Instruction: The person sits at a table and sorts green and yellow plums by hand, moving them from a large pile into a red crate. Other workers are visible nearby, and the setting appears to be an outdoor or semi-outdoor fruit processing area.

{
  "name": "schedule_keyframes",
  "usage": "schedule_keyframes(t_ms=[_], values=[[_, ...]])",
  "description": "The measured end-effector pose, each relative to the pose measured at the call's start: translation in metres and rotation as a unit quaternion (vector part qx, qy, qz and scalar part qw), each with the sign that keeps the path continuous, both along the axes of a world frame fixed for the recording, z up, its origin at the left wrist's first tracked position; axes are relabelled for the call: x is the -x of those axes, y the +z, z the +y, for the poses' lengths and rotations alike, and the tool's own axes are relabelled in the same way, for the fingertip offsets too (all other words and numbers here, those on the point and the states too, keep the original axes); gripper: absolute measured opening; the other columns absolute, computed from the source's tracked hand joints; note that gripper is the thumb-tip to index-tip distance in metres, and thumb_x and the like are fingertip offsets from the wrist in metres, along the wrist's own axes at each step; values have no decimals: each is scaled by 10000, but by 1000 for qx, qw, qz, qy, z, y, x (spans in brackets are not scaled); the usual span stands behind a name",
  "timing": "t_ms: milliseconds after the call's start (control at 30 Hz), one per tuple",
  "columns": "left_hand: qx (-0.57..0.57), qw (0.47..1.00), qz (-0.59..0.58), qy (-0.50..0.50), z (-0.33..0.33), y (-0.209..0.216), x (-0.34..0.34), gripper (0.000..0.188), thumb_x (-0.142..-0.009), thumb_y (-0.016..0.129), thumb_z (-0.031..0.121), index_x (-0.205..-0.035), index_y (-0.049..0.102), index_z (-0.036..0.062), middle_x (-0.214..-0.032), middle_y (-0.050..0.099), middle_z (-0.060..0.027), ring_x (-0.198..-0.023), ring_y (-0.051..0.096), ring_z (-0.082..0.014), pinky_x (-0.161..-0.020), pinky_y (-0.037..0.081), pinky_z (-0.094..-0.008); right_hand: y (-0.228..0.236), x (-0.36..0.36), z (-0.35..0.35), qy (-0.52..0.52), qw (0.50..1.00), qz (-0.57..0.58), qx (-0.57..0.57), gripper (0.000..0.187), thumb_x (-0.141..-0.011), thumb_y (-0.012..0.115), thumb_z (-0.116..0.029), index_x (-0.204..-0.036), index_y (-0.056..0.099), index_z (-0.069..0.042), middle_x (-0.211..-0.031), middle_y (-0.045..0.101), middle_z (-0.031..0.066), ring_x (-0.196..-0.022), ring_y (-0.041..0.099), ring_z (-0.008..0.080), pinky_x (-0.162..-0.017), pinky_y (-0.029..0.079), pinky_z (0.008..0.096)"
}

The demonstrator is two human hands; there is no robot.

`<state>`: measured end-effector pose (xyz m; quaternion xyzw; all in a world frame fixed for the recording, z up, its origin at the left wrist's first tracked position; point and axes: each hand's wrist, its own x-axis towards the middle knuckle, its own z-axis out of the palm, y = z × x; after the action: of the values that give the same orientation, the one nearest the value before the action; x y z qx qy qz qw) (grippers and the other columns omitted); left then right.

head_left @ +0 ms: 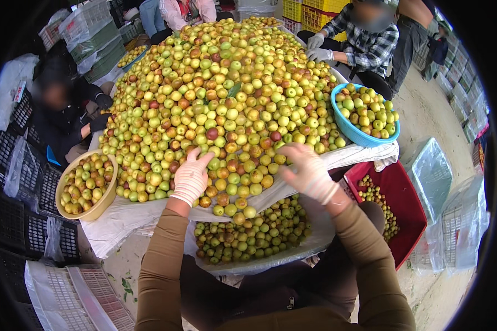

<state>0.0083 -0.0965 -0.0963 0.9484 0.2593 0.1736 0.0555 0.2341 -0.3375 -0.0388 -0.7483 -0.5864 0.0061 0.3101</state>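
A large heap of round green-and-brown jujubes [215, 94] covers a table lined with white cloth [121, 218]. My left hand [190, 176], in a pale striped fingerless glove, rests on the near edge of the heap with its fingers apart. To its right, my right hand [308, 172], gloved alike, hovers at the heap's near right edge, fingers spread and slightly bent, nothing visible in them. Loose jujubes lie between both hands, some at the cloth's edge. Below that edge, in front of my lap, a plastic-lined container [320, 223] holds more jujubes.
A tan basin [114, 182] of jujubes stands at the left, a blue basin [364, 138] at the right. Beside my right knee is a red bin [408, 204] with smaller fruit. Co-workers' gloved hands [317, 48] work around the heap. Stacked crates [96, 47] stand around.
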Motion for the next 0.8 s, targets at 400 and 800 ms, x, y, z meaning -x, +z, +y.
schedule_keyframes(t_ms=[400,800], values=[[61,989,131,30,8,27,21,354,-815,740,186,-1164,681,183,-1086,616,-161,-981,636,-371,-820,537,-479,-87,42,90,66,991,-109,34,482,-854,686,-266,-1308,571,-153,-1267,590,65,-1230,520,276,-1021,408,494],[618,783,-77,7,-51,46,30,525,-930,696,226,-1395,529,46,-972,696,-52,-730,624,-104,-647,520,-250,-56,82,93,160,987,13,5,358,-877,663,-245,-1210,588,-138,-1105,573,165,-933,644,378,-792,559,450]])
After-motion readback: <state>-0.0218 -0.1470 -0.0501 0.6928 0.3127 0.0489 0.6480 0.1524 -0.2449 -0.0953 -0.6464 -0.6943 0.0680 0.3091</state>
